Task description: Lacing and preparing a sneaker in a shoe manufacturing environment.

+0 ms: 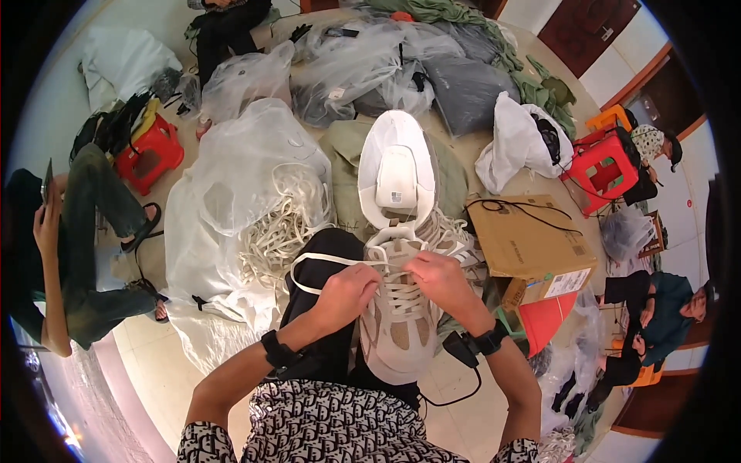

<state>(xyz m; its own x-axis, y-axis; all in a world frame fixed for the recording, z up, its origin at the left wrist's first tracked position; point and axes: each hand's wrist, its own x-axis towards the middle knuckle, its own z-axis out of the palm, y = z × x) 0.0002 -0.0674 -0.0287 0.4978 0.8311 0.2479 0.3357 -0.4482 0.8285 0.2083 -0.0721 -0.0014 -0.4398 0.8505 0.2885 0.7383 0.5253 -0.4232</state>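
A beige and white sneaker (398, 324) rests on my lap, toe toward me and heel pointing away. Its laces (403, 297) cross the front in several rows. My left hand (346, 292) is closed in a pinch on a cream shoelace (305, 266), which loops out to the left above my knee. On the shoe's right side, my right hand (441, 279) pinches at the upper eyelets, with lace running between the two hands. The fingertips of the right hand partly hide what they grip. Behind the tongue, the white inside of the shoe (397, 166) faces up.
Left of my knee, a clear plastic bag (255, 170) holds a heap of cream laces (285, 231). More shoes (455, 239) lie behind my right hand. A cardboard box (532, 243) with a black cable stands at right. Red stools (150, 154), plastic sacks and seated people surround me.
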